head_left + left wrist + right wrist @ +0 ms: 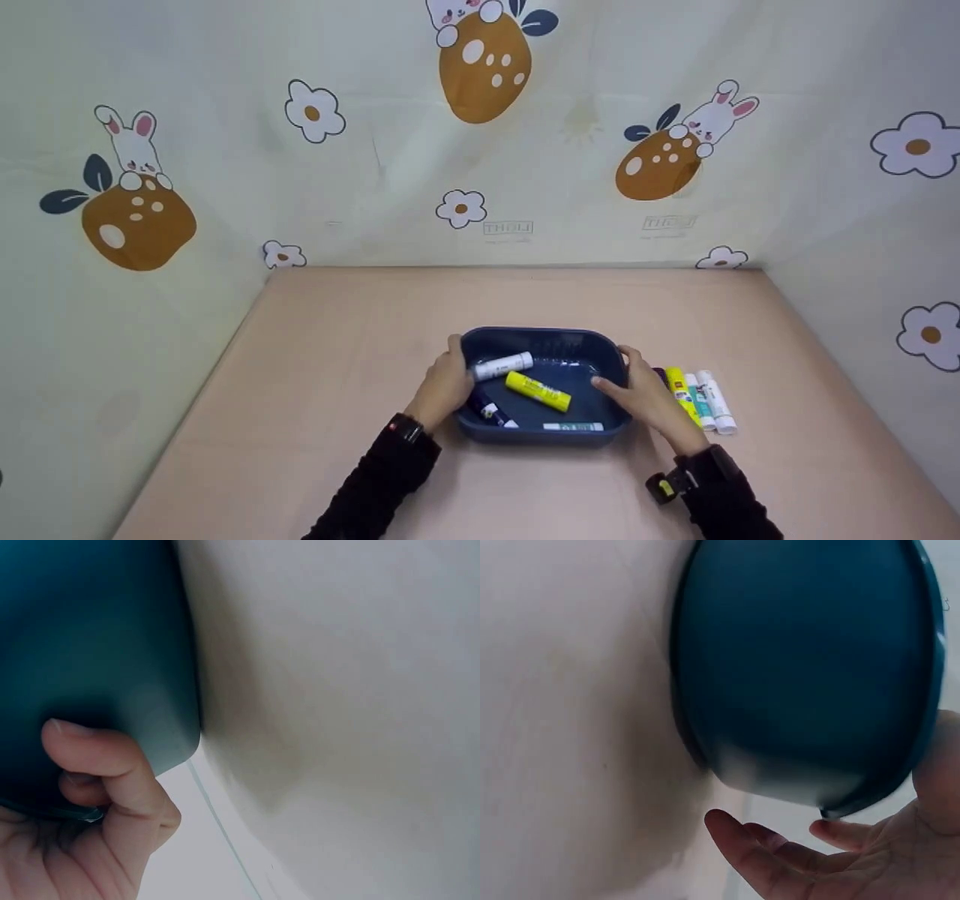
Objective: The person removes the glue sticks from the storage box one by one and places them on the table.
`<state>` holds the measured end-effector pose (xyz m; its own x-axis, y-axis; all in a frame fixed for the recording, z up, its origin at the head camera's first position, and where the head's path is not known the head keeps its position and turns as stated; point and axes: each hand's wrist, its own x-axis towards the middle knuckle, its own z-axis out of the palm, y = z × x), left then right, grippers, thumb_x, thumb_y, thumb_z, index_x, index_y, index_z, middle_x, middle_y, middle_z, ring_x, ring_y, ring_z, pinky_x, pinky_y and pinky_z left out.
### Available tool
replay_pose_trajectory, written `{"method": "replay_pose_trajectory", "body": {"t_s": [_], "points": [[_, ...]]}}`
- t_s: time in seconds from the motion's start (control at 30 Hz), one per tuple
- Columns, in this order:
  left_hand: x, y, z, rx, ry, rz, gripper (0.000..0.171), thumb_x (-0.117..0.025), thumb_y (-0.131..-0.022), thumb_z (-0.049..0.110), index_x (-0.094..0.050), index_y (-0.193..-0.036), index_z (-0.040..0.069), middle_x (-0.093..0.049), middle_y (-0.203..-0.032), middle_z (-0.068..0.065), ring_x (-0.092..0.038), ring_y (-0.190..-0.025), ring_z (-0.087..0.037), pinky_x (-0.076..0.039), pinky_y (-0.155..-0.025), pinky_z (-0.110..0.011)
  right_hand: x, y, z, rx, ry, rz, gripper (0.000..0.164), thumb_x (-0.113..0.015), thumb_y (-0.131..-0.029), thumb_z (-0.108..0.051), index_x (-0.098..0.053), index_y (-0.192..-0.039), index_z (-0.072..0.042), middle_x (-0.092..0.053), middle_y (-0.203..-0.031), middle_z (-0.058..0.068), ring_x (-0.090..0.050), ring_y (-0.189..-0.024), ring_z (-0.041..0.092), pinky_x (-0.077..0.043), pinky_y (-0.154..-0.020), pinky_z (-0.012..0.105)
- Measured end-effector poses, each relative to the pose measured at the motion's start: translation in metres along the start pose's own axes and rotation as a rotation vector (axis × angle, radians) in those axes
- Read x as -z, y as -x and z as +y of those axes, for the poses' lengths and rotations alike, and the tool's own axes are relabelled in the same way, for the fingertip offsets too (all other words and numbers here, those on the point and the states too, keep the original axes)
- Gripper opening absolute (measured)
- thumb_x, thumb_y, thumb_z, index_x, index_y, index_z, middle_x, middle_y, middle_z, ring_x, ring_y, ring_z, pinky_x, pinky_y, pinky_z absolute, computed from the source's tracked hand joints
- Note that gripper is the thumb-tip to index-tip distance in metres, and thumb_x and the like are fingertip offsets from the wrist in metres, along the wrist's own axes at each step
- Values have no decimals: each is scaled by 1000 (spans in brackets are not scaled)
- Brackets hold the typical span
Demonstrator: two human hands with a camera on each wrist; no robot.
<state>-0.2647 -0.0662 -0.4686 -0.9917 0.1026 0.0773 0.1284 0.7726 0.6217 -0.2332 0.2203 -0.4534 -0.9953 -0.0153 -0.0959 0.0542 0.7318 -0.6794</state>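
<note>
Left hand [442,379] pinches the tub [525,436], right hand [649,394] has fingers spread; keep it level so sticks [538,391] don't roll.

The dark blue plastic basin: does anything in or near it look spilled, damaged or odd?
Nothing stands out strongly; no spill or damage shows. In the dark blue plastic basin, yellow, white, dark and white-green cylindrical tubes lie at different angles, slightly untidy compared with the close row of similar tubes on the right.
</note>
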Motion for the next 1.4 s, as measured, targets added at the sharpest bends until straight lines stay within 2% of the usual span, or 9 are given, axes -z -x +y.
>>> {"method": "replay_pose_trajectory", "body": {"t_s": [0.13, 0.37, 0.5, 0.8, 0.93, 1.07, 1.17, 1.27, 1.4], "points": [[0, 0, 1, 7, 0, 1, 49, -53, -82, 1, -33, -126, -1, -61, -98, -24, -61, -80, -33, -50, -68, -46, -7, -4, -1, 18, -11, -6, 76, -61, -86, -17, -15, -140, 11, -27, -141, 37, -29, -131, 48, -25, -107, 56], [1, 0, 2, 11, 10, -8, 48, -52, -82, 2, -33, -126, -1, -61, -99, -24, -61, -80, -32, -50, -69, -45, -9, -9, 0, 26, 30, -21, 71, -54, -75, 6, -17, -135, 14, -40, -128, 43, -49, -113, 46, -39, -97, 54], [1, 1, 1, -13, 2, 7, 46, -52, -81, 1, -34, -123, -1, -61, -96, -23, -61, -78, -32, -49, -67, -45, -8, -10, 0, -1, 60, -44, 69, -50, -72, 9, -17, -133, 15, -44, -123, 43, -53, -98, 38, -46, -85, 48], [-1, 3, 0, -23, -52, 38, 42, -54, -82, 4, -37, -121, -1, -61, -95, -23, -62, -77, -34, -50, -64, -45, -11, -11, 0, -35, 91, -41, 68, -50, -74, 7, -16, -132, 16, -47, -116, 43, -55, -88, 36, -50, -70, 41], [0, 5, 2, -63, -124, 98, 45, -56, -81, 5, -38, -121, -3, -57, -95, -22, -61, -72, -35, -49, -61, -46, -11, -11, 0, -27, 86, -31, 68, -50, -73, 7, -16, -131, 17, -48, -114, 44, -55, -85, 36, -50, -66, 39], [2, 10, 5, -147, -290, 226, 49, -60, -78, 6, -43, -123, -4, -49, -100, -19, -54, -74, -32, -49, -56, -41, -11, -11, -1, -30, 81, -27, 68, -50, -73, 7, -16, -131, 16, -49, -113, 43, -55, -84, 35, -50, -65, 39], [3, 15, 9, -218, -424, 308, 45, -60, -77, 9, -49, -119, -2, -47, -99, -16, -48, -80, -29, -46, -60, -37, -12, -11, -1, -40, 87, -25, 67, -50, -73, 7, -18, -131, 16, -52, -110, 41, -56, -81, 33, -49, -63, 37], [4, 21, 16, -282, -493, 328, 39, -62, -76, 13, -53, -112, 2, -47, -98, -14, -44, -84, -28, -41, -67, -37, -12, -11, -1, -56, 90, -28, 66, -51, -74, 7, -18, -131, 15, -52, -111, 41, -56, -80, 32, -49, -63, 36], [3, 32, 27, -351, -554, 298, 40, -69, -74, 23, -56, -106, 4, -50, -100, -13, -43, -88, -26, -37, -72, -36, -13, -11, 0, -65, 92, -27, 66, -51, -75, 6, -18, -131, 15, -50, -116, 41, -56, -84, 32, -49, -65, 36]]}}
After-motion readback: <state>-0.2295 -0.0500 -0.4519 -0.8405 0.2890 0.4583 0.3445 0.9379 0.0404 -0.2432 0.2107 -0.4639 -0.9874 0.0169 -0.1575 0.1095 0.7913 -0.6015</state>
